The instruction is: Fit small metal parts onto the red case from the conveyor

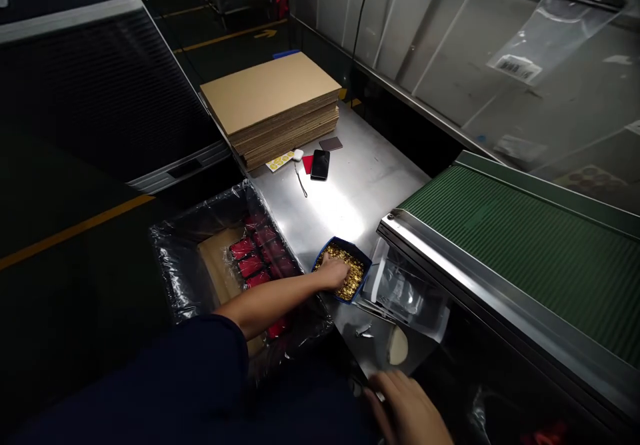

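The left hand (333,273) sits with fingers bunched in gold pieces (354,273) filling a blue tray (350,246), its long axis slanting along the near edge of the worktop (365,185), beside the green conveyor (500,245); the right hand (405,408) hangs curled past that edge, and I cannot tell if it grips anything; the barcode label (515,67) on a clear bag (550,32) is unreadable.

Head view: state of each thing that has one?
Left hand: pressed into gold pieces.
Blue tray: full of those pieces.
Right hand: low at frame edge, grip unclear.
Cardboard sheets: stacked flat on steel bench.
Phone: lying flat, screen dark.
Lined box: open, red packets inside.
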`<act>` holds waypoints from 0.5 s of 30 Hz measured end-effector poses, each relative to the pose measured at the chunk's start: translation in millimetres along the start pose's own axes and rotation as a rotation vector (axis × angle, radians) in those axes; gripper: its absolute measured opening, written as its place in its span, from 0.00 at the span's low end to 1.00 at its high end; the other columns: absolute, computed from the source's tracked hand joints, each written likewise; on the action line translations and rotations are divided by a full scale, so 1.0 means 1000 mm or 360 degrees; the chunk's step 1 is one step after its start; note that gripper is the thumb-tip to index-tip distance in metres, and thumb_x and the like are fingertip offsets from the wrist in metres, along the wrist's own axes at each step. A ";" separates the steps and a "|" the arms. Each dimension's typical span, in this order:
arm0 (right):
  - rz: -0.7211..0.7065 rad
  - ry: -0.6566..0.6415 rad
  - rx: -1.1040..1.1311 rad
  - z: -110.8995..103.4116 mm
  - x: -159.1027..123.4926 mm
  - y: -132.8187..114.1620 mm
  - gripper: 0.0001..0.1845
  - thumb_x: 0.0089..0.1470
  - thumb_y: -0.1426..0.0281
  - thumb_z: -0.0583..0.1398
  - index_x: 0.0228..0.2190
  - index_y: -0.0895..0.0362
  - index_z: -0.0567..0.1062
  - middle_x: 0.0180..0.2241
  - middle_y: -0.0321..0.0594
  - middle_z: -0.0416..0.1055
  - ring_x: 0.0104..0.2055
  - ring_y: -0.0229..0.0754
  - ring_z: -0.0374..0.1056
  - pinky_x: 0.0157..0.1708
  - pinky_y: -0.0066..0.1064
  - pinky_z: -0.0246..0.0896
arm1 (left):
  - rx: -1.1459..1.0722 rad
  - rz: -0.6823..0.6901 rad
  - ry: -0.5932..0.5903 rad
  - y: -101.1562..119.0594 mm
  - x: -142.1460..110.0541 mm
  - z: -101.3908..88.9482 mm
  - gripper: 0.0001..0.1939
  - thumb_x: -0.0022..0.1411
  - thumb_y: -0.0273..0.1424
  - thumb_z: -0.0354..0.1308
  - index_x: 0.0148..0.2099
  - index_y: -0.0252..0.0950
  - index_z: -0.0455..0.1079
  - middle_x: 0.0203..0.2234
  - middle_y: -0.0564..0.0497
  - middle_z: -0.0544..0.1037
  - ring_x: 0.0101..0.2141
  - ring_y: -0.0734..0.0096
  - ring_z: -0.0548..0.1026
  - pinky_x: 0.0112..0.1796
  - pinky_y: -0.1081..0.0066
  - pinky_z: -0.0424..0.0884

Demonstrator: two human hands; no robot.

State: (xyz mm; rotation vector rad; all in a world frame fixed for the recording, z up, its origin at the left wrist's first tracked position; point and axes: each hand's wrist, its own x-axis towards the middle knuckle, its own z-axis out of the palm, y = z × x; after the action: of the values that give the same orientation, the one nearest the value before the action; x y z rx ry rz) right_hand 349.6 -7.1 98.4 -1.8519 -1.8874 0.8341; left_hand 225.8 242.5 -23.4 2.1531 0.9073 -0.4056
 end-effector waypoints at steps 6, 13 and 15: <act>0.0018 -0.0189 0.0089 0.040 0.060 -0.027 0.12 0.64 0.64 0.52 0.36 0.52 0.74 0.34 0.37 0.72 0.37 0.44 0.68 0.40 0.42 0.63 | -0.0579 -0.0095 0.0131 0.004 -0.017 -0.003 0.03 0.66 0.20 0.62 0.39 0.30 0.71 0.42 0.46 0.72 0.50 0.55 0.68 0.56 0.51 0.61; 0.0398 0.0302 0.0543 0.016 0.046 -0.007 0.18 0.62 0.59 0.58 0.50 0.52 0.72 0.43 0.39 0.74 0.38 0.35 0.72 0.27 0.21 0.67 | -0.2043 0.0064 -0.0252 0.047 -0.092 0.025 0.12 0.63 0.31 0.69 0.36 0.30 0.69 0.31 0.50 0.73 0.33 0.70 0.71 0.38 0.72 0.66; 0.0321 0.0372 0.0611 0.010 0.043 -0.010 0.15 0.60 0.61 0.60 0.47 0.52 0.75 0.42 0.40 0.74 0.40 0.35 0.73 0.35 0.22 0.71 | -0.2428 0.0054 -0.0322 0.062 -0.112 0.031 0.30 0.51 0.51 0.74 0.35 0.31 0.66 0.30 0.50 0.72 0.30 0.72 0.70 0.35 0.74 0.66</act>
State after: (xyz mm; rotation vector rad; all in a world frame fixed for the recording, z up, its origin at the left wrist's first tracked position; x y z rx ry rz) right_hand 332.7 34.7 91.4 -1.8201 -1.3106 0.9222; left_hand 191.5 137.1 47.8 0.6991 0.6590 0.1235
